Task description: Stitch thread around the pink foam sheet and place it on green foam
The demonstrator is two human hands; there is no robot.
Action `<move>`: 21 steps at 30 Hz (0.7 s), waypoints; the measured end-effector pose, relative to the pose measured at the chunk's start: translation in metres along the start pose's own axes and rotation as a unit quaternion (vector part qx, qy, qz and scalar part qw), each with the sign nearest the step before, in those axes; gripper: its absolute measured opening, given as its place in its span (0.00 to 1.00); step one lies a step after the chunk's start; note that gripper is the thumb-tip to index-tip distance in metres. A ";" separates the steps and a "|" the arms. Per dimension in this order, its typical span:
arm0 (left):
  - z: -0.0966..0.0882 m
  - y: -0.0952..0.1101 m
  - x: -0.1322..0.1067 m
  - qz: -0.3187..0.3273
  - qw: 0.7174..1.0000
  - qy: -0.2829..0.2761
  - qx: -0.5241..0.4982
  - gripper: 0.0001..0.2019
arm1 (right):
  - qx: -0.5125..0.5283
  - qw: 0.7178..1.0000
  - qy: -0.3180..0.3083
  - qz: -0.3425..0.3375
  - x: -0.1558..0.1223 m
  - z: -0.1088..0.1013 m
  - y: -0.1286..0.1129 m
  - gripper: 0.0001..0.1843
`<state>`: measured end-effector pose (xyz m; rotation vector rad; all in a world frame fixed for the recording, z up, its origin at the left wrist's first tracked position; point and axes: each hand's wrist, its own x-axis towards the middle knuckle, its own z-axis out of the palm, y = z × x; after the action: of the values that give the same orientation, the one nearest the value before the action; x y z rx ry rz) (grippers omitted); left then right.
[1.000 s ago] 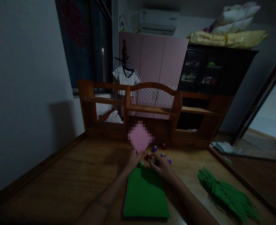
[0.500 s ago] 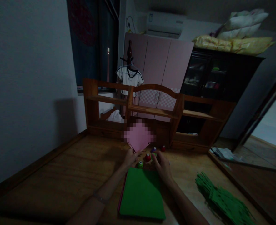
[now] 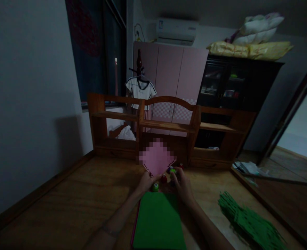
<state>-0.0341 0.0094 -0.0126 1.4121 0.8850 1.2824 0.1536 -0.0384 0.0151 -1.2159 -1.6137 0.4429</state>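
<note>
My left hand (image 3: 146, 183) pinches the lower corner of a pink sheet (image 3: 157, 161), which is held up and tilted like a diamond. Small dark spots that look like holes run along its lower edges. In the fingertips of my right hand (image 3: 182, 184) is a small green round piece with a white top (image 3: 172, 170), close to the sheet's right edge. A red piece of the same sort (image 3: 164, 178) stands between my hands. Another green one (image 3: 155, 187) is just below my left fingers. Below them lies a stack of green sheets (image 3: 158, 220), with pink showing at its left edge.
A second red piece (image 3: 181, 165) stands behind my right hand. To the right lies a heap of green cut or perforated material (image 3: 249, 218). A wooden shelf unit (image 3: 169, 125) rises along the table's far edge. A wall (image 3: 33, 104) bounds the left side.
My right fingers have closed on the small green piece and raised it slightly towards the pink sheet. The sheet sits a little more to the right. The whole view has shifted slightly.
</note>
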 end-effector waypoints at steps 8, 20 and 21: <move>0.008 0.018 -0.005 0.009 1.000 0.023 0.017 0.23 | 0.056 0.998 0.005 -0.027 0.000 -0.003 -0.003 0.15; 0.013 0.013 -0.007 0.028 0.999 -0.018 0.006 0.25 | 0.003 1.000 0.004 -0.022 0.000 -0.009 0.002 0.16; 0.012 0.013 -0.007 0.029 0.999 -0.018 0.003 0.25 | -0.001 1.000 0.006 -0.018 0.000 -0.009 0.002 0.16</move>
<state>-0.0243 -0.0027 -0.0017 1.4710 0.8296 1.2934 0.1621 -0.0403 0.0168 -1.1869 -1.6238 0.4094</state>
